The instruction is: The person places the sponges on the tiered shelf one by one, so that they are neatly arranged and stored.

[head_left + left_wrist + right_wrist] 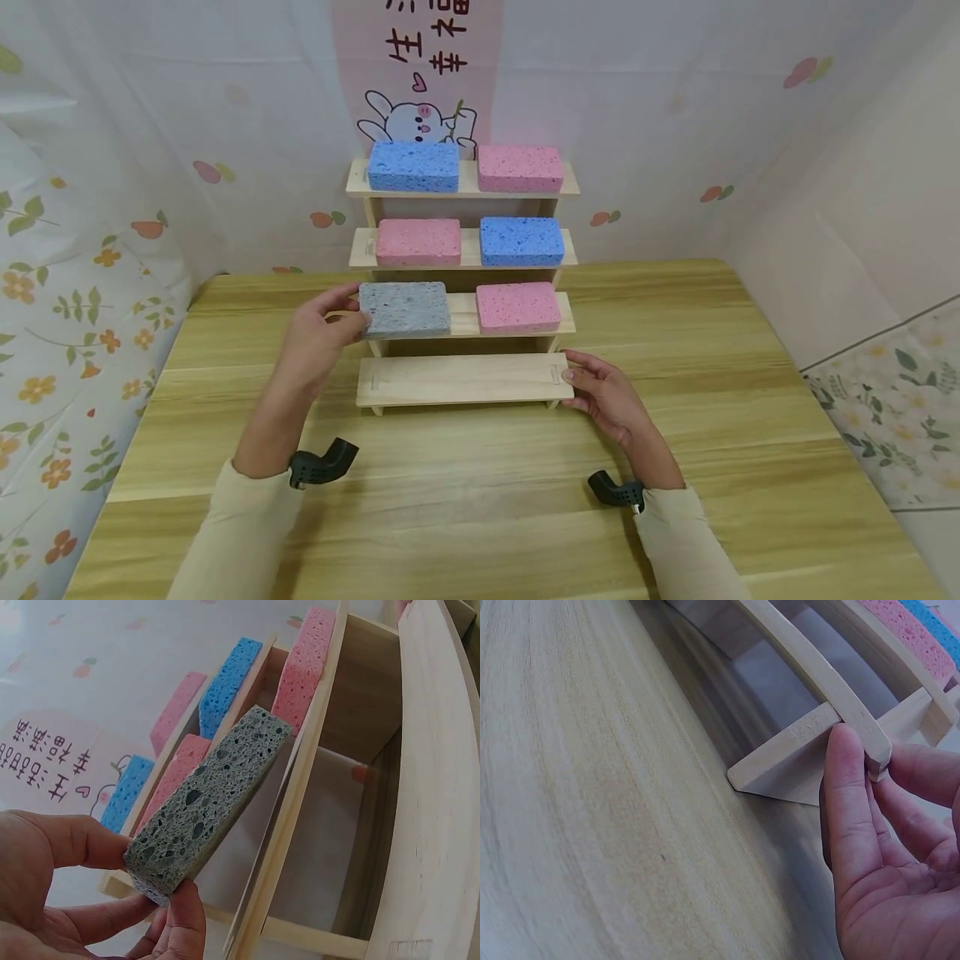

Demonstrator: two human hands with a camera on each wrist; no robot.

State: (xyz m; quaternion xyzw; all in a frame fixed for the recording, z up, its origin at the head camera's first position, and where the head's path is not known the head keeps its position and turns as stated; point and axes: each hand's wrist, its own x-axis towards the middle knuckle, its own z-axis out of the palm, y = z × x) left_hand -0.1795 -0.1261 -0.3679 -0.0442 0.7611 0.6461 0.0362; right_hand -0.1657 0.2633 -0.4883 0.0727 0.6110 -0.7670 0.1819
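Observation:
My left hand (318,333) pinches the left end of a grey sponge (405,308), which overlaps the left part of the third shelf from the top. In the left wrist view the grey sponge (206,802) is tilted, thumb and fingers at its near end. With my right hand (603,392) I grip the right end of the bottom board of a wooden stepped rack (465,379). Seen from the right wrist, thumb and fingers pinch that board end (874,754). A pink sponge (517,306) lies to the right of the grey one.
On the second shelf sit a pink sponge (418,242) and a blue sponge (522,241). The top shelf bears another blue sponge (413,167) and another pink sponge (520,168). The rack stands on a wooden table (480,500) before a printed cloth (637,108).

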